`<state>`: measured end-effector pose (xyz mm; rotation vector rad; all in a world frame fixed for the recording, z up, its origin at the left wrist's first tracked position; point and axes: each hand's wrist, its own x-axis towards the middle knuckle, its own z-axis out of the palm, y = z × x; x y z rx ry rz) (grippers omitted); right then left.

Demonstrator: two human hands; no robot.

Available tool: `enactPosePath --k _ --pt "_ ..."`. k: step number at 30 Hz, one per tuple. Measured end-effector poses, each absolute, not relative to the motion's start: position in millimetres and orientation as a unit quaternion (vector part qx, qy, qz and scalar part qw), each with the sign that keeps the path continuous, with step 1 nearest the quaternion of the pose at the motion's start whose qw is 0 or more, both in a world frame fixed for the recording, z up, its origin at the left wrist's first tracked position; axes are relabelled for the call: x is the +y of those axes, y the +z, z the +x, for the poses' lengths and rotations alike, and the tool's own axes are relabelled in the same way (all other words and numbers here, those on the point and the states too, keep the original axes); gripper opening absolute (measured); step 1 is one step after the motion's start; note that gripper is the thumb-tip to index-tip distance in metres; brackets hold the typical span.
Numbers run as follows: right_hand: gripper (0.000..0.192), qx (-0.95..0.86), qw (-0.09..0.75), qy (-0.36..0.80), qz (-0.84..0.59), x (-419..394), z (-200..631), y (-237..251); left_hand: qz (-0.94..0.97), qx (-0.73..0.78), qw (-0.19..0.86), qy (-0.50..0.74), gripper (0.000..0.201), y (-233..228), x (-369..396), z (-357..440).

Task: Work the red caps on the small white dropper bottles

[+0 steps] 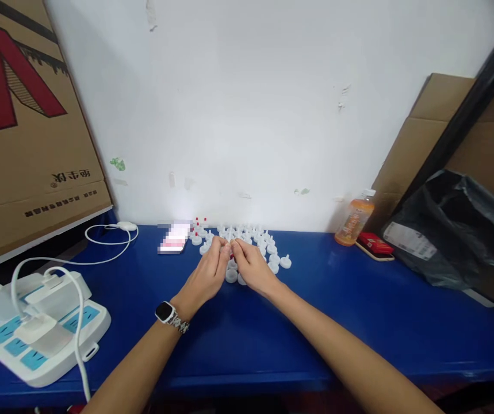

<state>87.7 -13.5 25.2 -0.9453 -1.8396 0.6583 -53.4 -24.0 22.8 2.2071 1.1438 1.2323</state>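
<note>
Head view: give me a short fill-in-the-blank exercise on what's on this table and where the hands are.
1. The table top is coloured ____.
2. A watch sits on the ____ wrist.
3. The left hand and right hand meet fingertip to fingertip over a cluster of small ____ caps.
4. The orange bottle stands to the person's ____.

Missing words: blue; left; white; right

A small workshop or stockroom — blue workbench (359,322), cardboard cartons (22,132), rows of white plastic caps (247,241).
</note>
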Motion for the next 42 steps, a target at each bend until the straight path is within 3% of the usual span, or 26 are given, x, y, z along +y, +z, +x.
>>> enactPosePath --k 4,6,9,12,15,17,24,31,36,39,42 --pt "0.043 -0.647 0.485 0.439 -0.391 -4.6 89.7 27.1 0.825 0.371 -0.005 0.426 0.017 25.4 -20.3 -63.7" --pt "0.044 -0.583 0.511 0.47 -0.421 5.2 105.4 29.4 0.811 0.371 -0.042 0.451 0.016 25.3 -18.2 -70.7" --pt "0.046 -0.565 0.598 0.335 -0.459 18.9 135.4 30.4 0.752 0.437 0.029 0.494 0.017 21.7 -13.6 -76.2" --pt "0.04 -0.704 0.5 0.201 -0.463 22.9 147.4 23.3 0.742 0.458 0.132 0.471 0.022 15.1 -7.5 -73.0" --pt "0.023 -0.788 0.381 0.099 -0.474 21.4 139.1 14.2 0.769 0.452 0.173 0.418 0.027 11.1 -4.7 -69.7" --pt "0.018 -0.796 0.354 0.069 -0.487 20.0 132.8 12.1 0.779 0.453 0.184 0.391 0.028 11.7 -5.2 -70.8" --pt "0.023 -0.796 0.43 0.163 -0.394 -1.2 120.2 25.0 0.763 0.477 0.164 0.405 0.032 18.6 -9.1 -75.1" --pt "0.011 -0.791 0.428 0.213 -0.381 -14.3 96.5 27.9 0.781 0.484 0.116 0.376 0.029 26.1 -17.4 -73.9" --pt "0.01 -0.78 0.421 0.226 -0.404 7.9 88.8 39.1 0.761 0.528 0.111 0.36 0.043 21.3 -7.8 -100.5" --pt "0.01 -0.783 0.425 0.201 -0.406 32.3 74.7 46.8 0.727 0.613 0.148 0.27 0.029 11.1 2.7 -124.2" --pt "0.009 -0.829 0.366 0.214 -0.366 53.6 54.9 45.3 0.697 0.653 0.194 0.225 0.014 1.2 9.9 -138.9"
